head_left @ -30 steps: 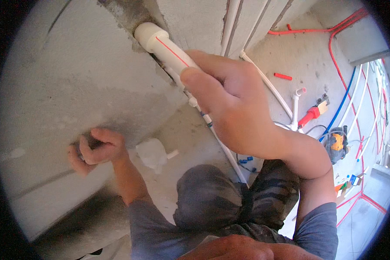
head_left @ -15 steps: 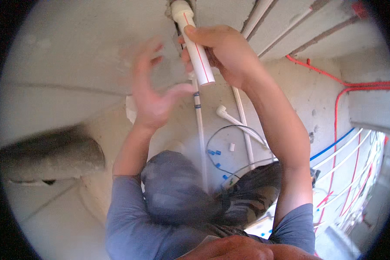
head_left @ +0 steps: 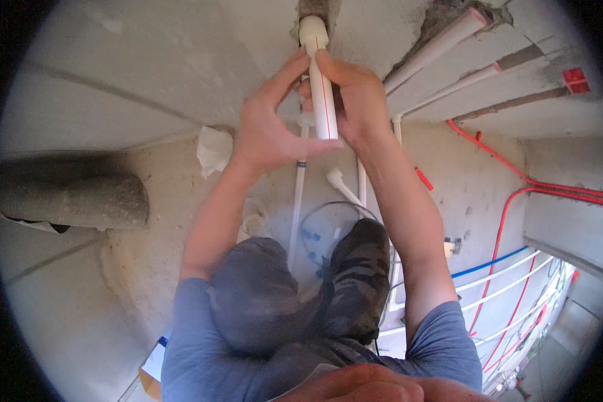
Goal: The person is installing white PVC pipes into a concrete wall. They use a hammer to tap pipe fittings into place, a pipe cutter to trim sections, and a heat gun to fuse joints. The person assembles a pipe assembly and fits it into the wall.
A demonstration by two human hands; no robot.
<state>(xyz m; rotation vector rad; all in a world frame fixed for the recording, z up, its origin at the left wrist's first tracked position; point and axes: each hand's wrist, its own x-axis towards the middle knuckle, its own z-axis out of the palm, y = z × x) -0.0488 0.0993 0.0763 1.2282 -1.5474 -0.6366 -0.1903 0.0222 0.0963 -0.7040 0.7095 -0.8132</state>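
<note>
A short white plastic pipe with a red stripe hangs at the upper middle, its top end in a cream pipe fitting by a slot in the wall. My right hand wraps the pipe from the right, thumb on its front below the fitting. From the left, my left hand spans the pipe: its fingers meet the upper part, and its thumb lies across the lower end. Some fingertips are hidden behind the pipe.
A thin white pipe with blue bands runs below. Another white pipe with an elbow lies nearby. Red conduit and a blue pipe run at right. A large dark grey pipe lies at left. My knees are bent beneath my arms.
My left hand has come in from the left, from open and apart to touching the pipe. My right hand keeps its hold. The view has shifted.
</note>
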